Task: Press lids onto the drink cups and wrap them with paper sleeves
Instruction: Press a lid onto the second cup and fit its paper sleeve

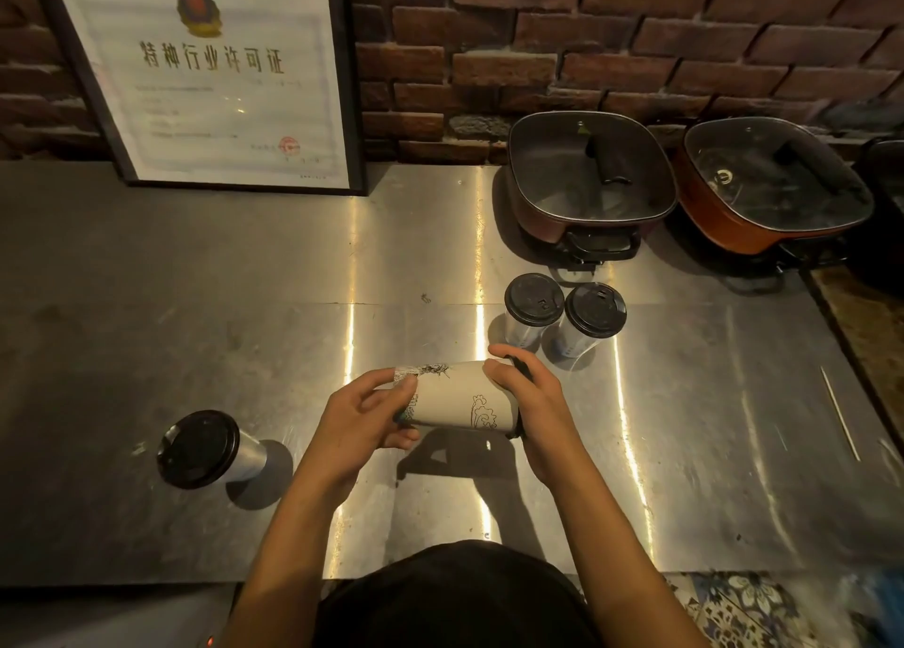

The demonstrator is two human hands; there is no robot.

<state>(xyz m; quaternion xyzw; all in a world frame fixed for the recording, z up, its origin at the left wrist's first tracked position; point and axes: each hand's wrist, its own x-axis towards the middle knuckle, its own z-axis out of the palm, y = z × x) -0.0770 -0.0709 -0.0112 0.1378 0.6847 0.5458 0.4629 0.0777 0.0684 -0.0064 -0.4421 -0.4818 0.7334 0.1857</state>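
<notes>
**Sleeved cup held sideways in both hands**

Nearest the lens, a black garment (455, 598) across the bottom edge, with two bare forearms reaching forward from it over a scratched stainless-steel counter (195, 280). Between the hands, lifted off the metal and turned on its side, a drink cup (462, 405) wrapped in a white paper sleeve (440, 386) printed with black line drawings. Left hand (364, 417) grasping the base end, thumb laid across the sleeve's edge, fingers curled underneath. Right hand (526, 393) clasped round the opposite end, over a black plastic lid (521, 371) seen only as slivers past the fingers.

To the left on the counter, well apart from the hands, a bare silvery cup with a black lid (205, 447), standing upright with no sleeve. Just beyond the right hand, two more black-lidded cups (533, 300) (594, 310), upright and just beside each other, also unsleeved.

Further back on the right, a pair of square dark-red electric pots under glass lids (587, 173) (773, 183), side by side against a red brick wall (636, 36). At back left, a black-framed certificate (210, 70) leaning on the same wall. Near the counter's right edge, a thin pale stick (839, 413) lying flat. Below that corner, blue-and-white patterned floor tiles (734, 608).
</notes>
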